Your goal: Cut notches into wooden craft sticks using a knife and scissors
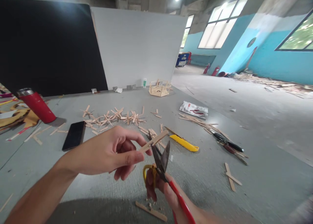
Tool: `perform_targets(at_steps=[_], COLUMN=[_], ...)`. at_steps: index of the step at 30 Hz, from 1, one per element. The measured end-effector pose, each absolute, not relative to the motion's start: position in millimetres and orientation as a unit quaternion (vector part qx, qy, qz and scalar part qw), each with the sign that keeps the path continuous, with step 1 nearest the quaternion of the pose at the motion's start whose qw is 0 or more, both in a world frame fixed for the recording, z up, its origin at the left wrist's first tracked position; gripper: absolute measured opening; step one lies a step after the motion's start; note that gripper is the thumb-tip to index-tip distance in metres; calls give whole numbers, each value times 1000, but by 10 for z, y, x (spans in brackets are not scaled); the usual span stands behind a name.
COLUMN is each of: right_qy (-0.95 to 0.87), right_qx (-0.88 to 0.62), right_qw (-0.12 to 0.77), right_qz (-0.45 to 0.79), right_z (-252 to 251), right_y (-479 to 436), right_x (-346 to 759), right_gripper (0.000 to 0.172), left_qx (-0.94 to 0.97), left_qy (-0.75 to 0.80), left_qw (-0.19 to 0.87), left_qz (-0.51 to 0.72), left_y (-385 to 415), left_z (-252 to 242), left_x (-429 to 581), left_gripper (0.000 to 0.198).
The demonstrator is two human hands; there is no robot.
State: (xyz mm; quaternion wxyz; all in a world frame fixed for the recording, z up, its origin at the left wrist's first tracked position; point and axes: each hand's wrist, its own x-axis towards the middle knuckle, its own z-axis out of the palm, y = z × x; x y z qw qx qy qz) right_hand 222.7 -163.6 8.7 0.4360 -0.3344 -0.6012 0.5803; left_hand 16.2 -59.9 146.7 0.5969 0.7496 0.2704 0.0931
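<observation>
My left hand pinches a flat wooden craft stick between thumb and fingertips. My right hand grips a pair of scissors with dark metal blades and a red handle; a yellow loop shows by its fingers. The blades are parted, and one lies close to the held stick; whether they touch I cannot tell. Below, a loose stick lies on the grey tabletop among small chips. A yellow utility knife rests just beyond the scissors.
Beyond my hands lie piled wooden sticks and a small hexagonal stick frame. At left are a phone and a red bottle. To the right are a packet, a black-handled tool and crossed sticks.
</observation>
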Motion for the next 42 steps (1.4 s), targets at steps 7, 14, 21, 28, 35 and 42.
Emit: perform_targets(at_steps=[7,14,21,28,35,42], right_qy=[-540,-456,-455,-416,-409,-384], right_qx=[-309,-387,-321,-336,-403,-474], right_qw=[534,654,615,637,609,575], right_qz=[572,463,558,555,547,546], right_z=[-63,58,195,175,154,-35], right_y=[-1626,-1491,-1460,-1435,-1342,-1195], right_x=[2178,2209,2297,2279,2287,2334], right_gripper=[51,31,31,28,36,41], left_qx=[789,793,789,798,834,885], left_qy=[275,224,206,222,256,392], left_qw=[547,566,575,555,483,188], left_qz=[61,-19,-74,-79,-78,165], left_y=[-557,-425,-376,-353,-331,-608], left_z=[1453,1301,1217,1229,1199,1434], left_x=[143,208,314,325,359,181], left_gripper=[23,25,21,20,25,29])
